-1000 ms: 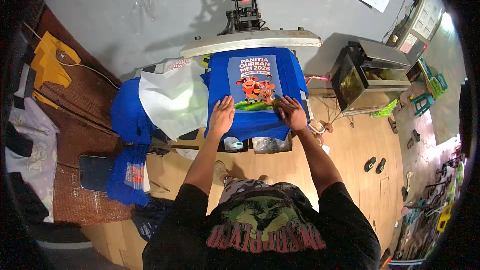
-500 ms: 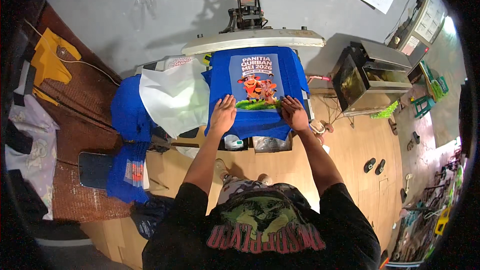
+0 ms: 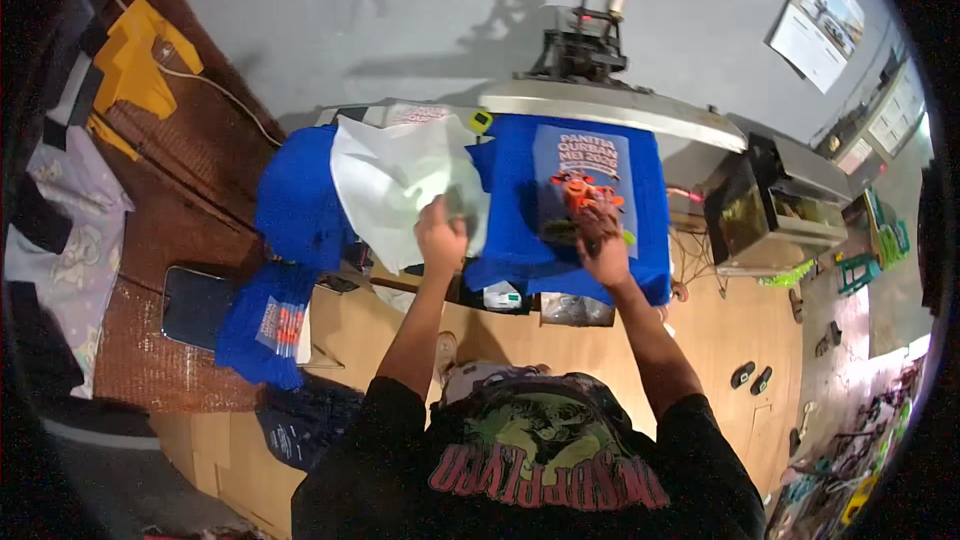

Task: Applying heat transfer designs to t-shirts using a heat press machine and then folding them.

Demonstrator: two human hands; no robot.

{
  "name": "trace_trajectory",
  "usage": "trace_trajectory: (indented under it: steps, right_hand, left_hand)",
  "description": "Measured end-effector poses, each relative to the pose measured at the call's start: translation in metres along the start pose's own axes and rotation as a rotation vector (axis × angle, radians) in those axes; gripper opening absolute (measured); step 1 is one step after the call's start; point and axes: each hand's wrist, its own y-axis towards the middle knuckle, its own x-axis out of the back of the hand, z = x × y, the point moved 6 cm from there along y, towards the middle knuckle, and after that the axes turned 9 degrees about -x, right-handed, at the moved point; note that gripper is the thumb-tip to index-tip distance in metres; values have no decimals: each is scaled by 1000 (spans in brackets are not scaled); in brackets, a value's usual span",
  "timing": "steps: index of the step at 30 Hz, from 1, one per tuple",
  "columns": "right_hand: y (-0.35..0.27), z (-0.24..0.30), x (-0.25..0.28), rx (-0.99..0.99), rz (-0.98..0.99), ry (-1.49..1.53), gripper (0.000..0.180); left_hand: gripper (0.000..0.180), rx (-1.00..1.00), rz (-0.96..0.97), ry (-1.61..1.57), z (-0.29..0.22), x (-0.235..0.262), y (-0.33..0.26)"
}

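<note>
A blue T-shirt [image 3: 510, 180] lies spread on the bed of a heat press [image 3: 590, 52]. On the shirt rests a printed transfer film [image 3: 555, 155] with lettering and cartoon animals. My right hand [image 3: 604, 248] is over the lower part of that print, fingers spread and holding nothing. To the left, a large white sheet [image 3: 385, 175] drapes beside the shirt, and its right edge reaches the shirt's side. My left hand [image 3: 441, 238] is at the lower right part of this sheet, fingers toward it. Motion blurs those fingers, so their grip is unclear.
More blue cloth [image 3: 295, 200] hangs left of the white sheet. Lower down, printed films [image 3: 283, 328] lie on blue fabric beside a dark chair [image 3: 192, 305]. A glass tank [image 3: 775, 215] stands right of the press. Slippers [image 3: 752, 378] lie on the wooden floor.
My left hand has left the shirt's lower edge and moved left to the white sheet. My right hand has shifted inward onto the print. The view has turned left.
</note>
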Motion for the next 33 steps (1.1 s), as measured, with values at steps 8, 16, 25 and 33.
trace_trajectory:
  steps: [8,16,25,33]
  right_hand:
    - [25,137,-188,-449,272,693,27]
    - [12,117,-302,-840,179,588,47]
    - [3,126,-321,-1514,249,784,39]
    - [65,134,-237,-976,272,1119,31]
  left_hand:
    - [45,596,87,-109,212,54,12]
    - [43,312,-15,-347,212,122,31]
    - [47,638,-441,-1029,285,166,-19]
    - [46,352,-355,-998,253,165,-48]
